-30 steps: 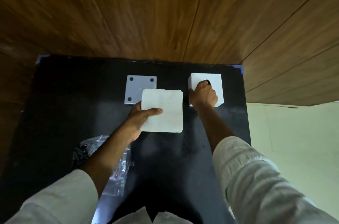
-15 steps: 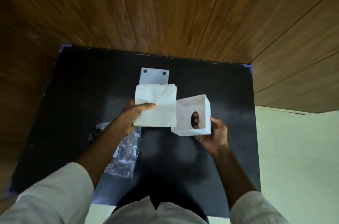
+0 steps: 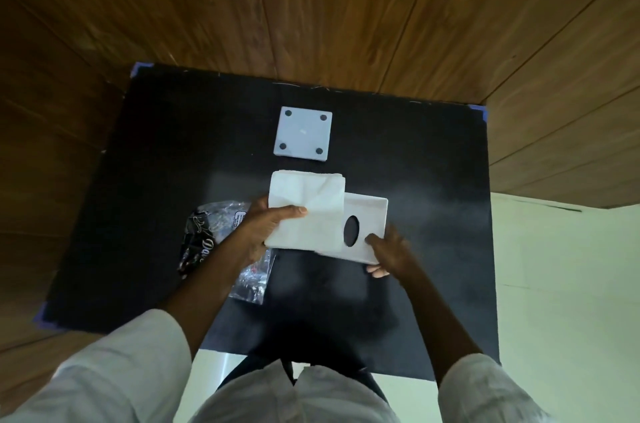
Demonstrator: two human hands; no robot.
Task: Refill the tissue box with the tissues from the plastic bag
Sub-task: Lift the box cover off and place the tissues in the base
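My left hand (image 3: 263, 232) grips a white stack of folded tissues (image 3: 306, 211), thumb on top. My right hand (image 3: 389, 254) holds the white tissue box (image 3: 369, 230) by its near right corner, lifted off the table, the face with the oval opening turned up towards me. The stack overlaps the box's left side and hides it. Under my left wrist lies the crumpled clear plastic bag (image 3: 211, 228) with black print. The box's flat square bottom plate (image 3: 303, 135), with a dark dot at each corner, lies apart at the back of the table.
The black table (image 3: 156, 162) has blue tape at its corners and stands against wood-panelled walls. A pale floor shows to the right and below the near edge. My white sleeves fill the bottom of the view.
My right hand has lifted the box off the table and brought it towards me, beside the tissue stack. The left hand drew the stack nearer, uncovering the bottom plate.
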